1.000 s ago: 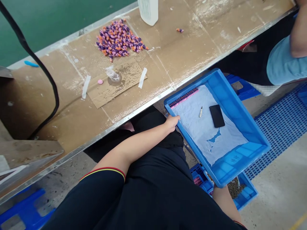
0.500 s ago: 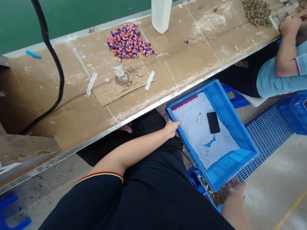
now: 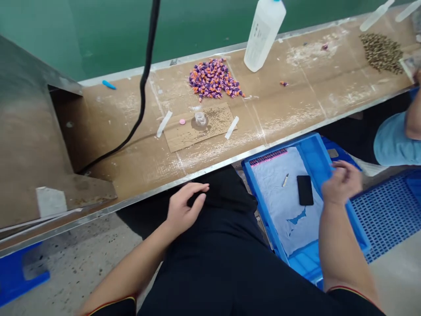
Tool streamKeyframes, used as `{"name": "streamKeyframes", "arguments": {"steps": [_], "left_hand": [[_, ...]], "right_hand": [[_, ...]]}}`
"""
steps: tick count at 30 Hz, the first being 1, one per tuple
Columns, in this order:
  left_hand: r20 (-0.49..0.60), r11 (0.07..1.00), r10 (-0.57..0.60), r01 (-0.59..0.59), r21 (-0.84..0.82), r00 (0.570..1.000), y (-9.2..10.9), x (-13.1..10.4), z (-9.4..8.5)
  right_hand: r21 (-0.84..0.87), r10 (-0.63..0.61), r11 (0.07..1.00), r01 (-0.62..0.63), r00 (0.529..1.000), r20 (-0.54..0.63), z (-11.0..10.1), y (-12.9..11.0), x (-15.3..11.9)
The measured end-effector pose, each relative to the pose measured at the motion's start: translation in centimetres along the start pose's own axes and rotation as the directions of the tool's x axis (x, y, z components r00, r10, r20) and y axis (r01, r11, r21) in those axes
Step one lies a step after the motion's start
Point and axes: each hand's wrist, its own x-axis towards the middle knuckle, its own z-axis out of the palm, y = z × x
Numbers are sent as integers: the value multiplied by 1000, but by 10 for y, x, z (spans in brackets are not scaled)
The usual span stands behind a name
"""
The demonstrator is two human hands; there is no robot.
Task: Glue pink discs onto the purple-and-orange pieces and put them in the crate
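My left hand point(image 3: 186, 206) hovers over my lap by the bench edge, holding nothing, thumb and fingers apart. My right hand point(image 3: 342, 182) is over the right side of a blue tray point(image 3: 357, 226), fingers loosely curled and apart, with nothing seen in it. The tray is lined with a pale cloth point(image 3: 269, 193) and bears a row of small dark-and-pink pieces point(image 3: 268, 157), a small pale pointed tool point(image 3: 285, 180) and a black phone point(image 3: 305, 190). On the bench lies a pile of purple and orange pieces point(image 3: 213, 79).
A cardboard sheet point(image 3: 179, 136) with a small clear cup point(image 3: 200, 118) is taped to the bench point(image 3: 131, 175). Behind stand a white bottle point(image 3: 263, 35) and a black cable point(image 3: 143, 87). A person in a light blue shirt point(image 3: 391, 138) sits at the right near a brown pile point(image 3: 381, 52).
Both hands have let go of the blue tray, which now sits lower at my right side. My left hand has moved left over my lap; my right hand has risen above the tray.
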Motion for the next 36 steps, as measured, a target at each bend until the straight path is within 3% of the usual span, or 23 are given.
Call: {"name": "streamKeyframes", "arguments": {"steps": [1,2,3,4,6,7,8,9,10,12,14,16,19,21,23,25,28,33,36], "left_hand": [[-86,990,77,-66,121,993,-2,-3,-12],[-155,968,142,-105,226,978,-5,-7,-23],[-198,943,196,-129,308,960,-8,-11,-33],[-222,920,234,-142,366,947,-12,-16,-41],[-226,897,269,-158,414,936,-22,-28,-52],[-216,894,270,-161,419,938,-27,-34,-55],[-202,895,259,-155,419,945,-33,-41,-57],[-185,897,235,-140,419,954,-40,-47,-58],[-166,902,201,-117,416,965,-46,-53,-58],[-117,915,126,-70,396,985,-60,-62,-55],[-54,928,95,-69,365,994,-73,-67,-51],[13,931,131,-127,343,991,-85,-69,-45],[63,919,217,-226,323,974,-97,-71,-39],[55,915,252,-256,313,966,-104,-74,-36],[31,913,268,-264,311,963,-109,-79,-35],[-3,915,270,-255,312,963,-114,-85,-34],[-67,921,260,-226,316,963,-120,-93,-32],[-164,929,243,-181,321,956,-126,-97,-31],[-209,927,257,-180,328,943,-121,-94,-30]], "right_hand": [[-21,-135,990,137,987,89,13,-17,0],[-30,-268,959,283,935,233,25,-34,-5],[-18,-362,914,405,834,417,37,-50,-13],[14,-392,876,482,695,603,47,-64,-24],[32,-275,864,502,417,867,63,-81,-50],[27,-208,865,501,311,927,69,-84,-64],[27,-171,866,499,245,954,75,-84,-77],[40,-173,868,496,226,959,80,-80,-90],[62,-201,872,485,242,949,84,-74,-101],[88,-253,903,420,355,900,93,-58,-120],[72,-209,956,285,484,850,100,-43,-134],[96,-139,990,108,546,826,103,-35,-146],[307,-130,920,-243,550,825,105,-37,-164],[414,-127,781,-468,529,839,107,-45,-174],[454,-131,663,-596,505,853,114,-55,-180],[480,-146,608,-632,505,851,124,-64,-179],[500,-167,617,-608,520,838,139,-69,-169],[440,-118,725,-530,534,837,136,-57,-157],[328,-103,880,-343,536,838,117,-48,-149]]}}
